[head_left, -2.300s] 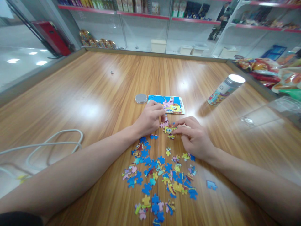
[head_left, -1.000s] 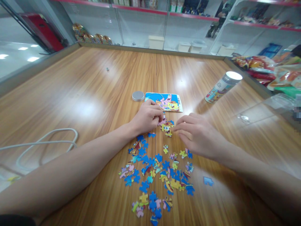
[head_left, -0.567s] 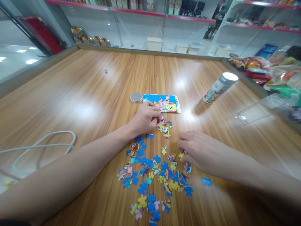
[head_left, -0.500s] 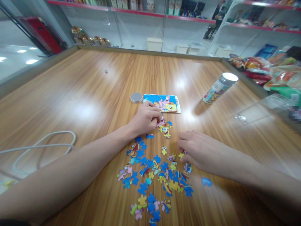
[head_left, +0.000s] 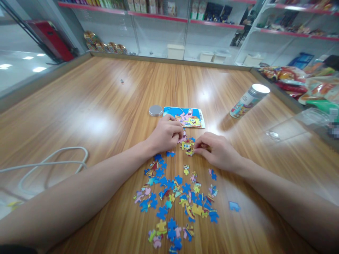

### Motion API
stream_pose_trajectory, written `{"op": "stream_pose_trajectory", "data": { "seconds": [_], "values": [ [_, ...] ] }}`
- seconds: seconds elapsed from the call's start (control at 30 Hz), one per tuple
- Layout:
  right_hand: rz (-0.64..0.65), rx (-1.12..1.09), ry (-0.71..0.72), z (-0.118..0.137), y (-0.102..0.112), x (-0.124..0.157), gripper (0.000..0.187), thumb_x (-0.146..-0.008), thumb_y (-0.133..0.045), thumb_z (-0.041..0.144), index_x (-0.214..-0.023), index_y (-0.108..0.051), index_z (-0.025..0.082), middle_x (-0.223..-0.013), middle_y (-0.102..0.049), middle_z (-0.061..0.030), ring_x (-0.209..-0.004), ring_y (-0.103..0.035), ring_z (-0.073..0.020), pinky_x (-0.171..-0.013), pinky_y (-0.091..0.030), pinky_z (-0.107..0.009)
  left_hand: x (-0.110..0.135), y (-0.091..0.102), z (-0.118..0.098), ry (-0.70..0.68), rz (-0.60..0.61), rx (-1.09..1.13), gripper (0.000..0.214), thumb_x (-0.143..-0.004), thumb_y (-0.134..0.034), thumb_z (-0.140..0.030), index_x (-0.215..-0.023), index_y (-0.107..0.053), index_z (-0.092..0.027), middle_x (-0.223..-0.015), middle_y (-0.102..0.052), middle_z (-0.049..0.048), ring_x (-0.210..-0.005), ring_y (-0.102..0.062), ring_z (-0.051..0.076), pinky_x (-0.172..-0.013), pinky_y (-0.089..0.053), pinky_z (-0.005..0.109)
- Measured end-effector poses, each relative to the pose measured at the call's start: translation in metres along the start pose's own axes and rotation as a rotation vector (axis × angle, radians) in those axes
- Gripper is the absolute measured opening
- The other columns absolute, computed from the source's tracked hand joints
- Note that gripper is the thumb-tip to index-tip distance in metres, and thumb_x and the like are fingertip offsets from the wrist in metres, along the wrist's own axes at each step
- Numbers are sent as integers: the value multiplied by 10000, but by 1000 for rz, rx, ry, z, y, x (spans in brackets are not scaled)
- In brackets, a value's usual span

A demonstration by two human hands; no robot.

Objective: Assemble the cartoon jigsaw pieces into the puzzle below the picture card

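Observation:
On the wooden table [head_left: 106, 106] lies a small joined cluster of puzzle pieces [head_left: 186, 145]. My left hand [head_left: 165, 134] is curled with its fingertips pressed on the cluster's left side. My right hand [head_left: 218, 151] pinches a puzzle piece against the cluster's right edge. Below both hands spreads a heap of several loose puzzle pieces [head_left: 177, 197], mostly blue, yellow and pink. A cartoon reference picture card [head_left: 188, 118] lies just beyond the hands.
A round metal lid [head_left: 155, 110] sits left of the card. A puzzle tube [head_left: 249, 100] with a white cap stands at the right. One blue piece [head_left: 234, 206] lies apart. A white cable [head_left: 53, 164] loops at the left. Snack bags [head_left: 299, 79] and shelves line the far side.
My right hand went down to the loose pieces, pinched a small yellow one, and has come back up to the joined cluster. My left hand stayed on the cluster.

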State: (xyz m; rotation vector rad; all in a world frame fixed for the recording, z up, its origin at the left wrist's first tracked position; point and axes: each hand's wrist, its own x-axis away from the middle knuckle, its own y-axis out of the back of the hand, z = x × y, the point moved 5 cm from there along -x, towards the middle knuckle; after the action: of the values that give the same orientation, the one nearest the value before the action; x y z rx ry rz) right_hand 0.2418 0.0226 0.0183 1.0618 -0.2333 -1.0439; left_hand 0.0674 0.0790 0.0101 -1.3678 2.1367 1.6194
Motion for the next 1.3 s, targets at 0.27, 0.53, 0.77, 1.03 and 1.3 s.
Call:
{"op": "stream_pose_trajectory", "data": {
  "seconds": [0.27,0.53,0.77,1.03,1.3],
  "values": [
    [-106,85,14,5,2,4,63,-865,-683,203,-906,-662,160,-845,-629,-51,-800,-588,-186,-731,-470,-329,2,1,-7,-26,27,-55,172,-838,-572,-106,-821,-716,-198,-981,-713,45,-1007,-535,228,-953,-434,429],
    [-29,0,-65,1,-8,5,95,-849,-715,230,-868,-649,164,-801,-610,-27,-726,-572,-151,-668,-461,-289,5,-7,-15,-69,257,-76,168,-935,-618,-346,-998,-732,-240,-1121,-663,61,-1198,-452,290,-1062,-336,496],
    [-96,-264,-186,-10,-9,5,120,-904,-670,274,-847,-626,178,-684,-564,18,-586,-466,-106,-527,-372,-251,5,-7,-14,-70,257,-69,143,-918,-634,-325,-983,-730,-242,-1120,-656,66,-1198,-450,295,-1063,-338,503],
    [-143,-334,-287,-25,-12,8,139,-899,-680,309,-934,-706,177,-715,-624,-3,-585,-486,-113,-526,-372,-260,4,-7,-15,-73,260,-68,160,-929,-624,-342,-986,-730,-237,-1117,-653,67,-1200,-452,295,-1067,-340,506],
    [-140,-122,-184,-11,-10,2,103,-884,-637,215,-871,-729,169,-626,-577,21,-534,-452,-94,-509,-352,-239,5,-7,-15,-69,258,-66,153,-925,-627,-333,-992,-736,-249,-1117,-654,63,-1208,-455,294,-1075,-333,502]
  ]
}}
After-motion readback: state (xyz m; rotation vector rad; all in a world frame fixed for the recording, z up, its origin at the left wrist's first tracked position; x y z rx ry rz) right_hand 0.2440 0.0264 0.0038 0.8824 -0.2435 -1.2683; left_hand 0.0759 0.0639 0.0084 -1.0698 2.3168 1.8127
